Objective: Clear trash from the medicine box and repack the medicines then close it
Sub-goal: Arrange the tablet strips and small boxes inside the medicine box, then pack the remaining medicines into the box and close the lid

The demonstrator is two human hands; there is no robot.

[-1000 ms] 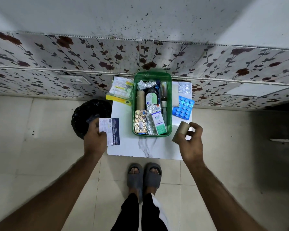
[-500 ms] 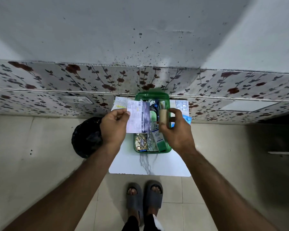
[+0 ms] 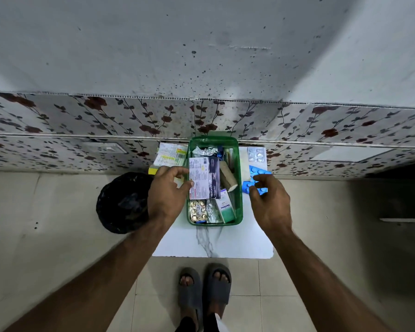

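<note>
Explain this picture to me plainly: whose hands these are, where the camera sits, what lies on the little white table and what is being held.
No machine here: a person's two bare hands, filmed by a wide-angle camera worn on their head, looking down past the arms to their sandalled feet.

A small white marble-patterned table stands against a flowered wall. On it sits an open green plastic medicine box, filled with blister strips, small cartons and a brown cardboard roll.

The left hand pinches a flat white-and-dark printed medicine packet over the box. The right hand reaches with spread fingers to a blue blister pack of tablets lying right of the box; a grip is not visible yet. A black bag-lined bin stands on the floor at the left.
</note>
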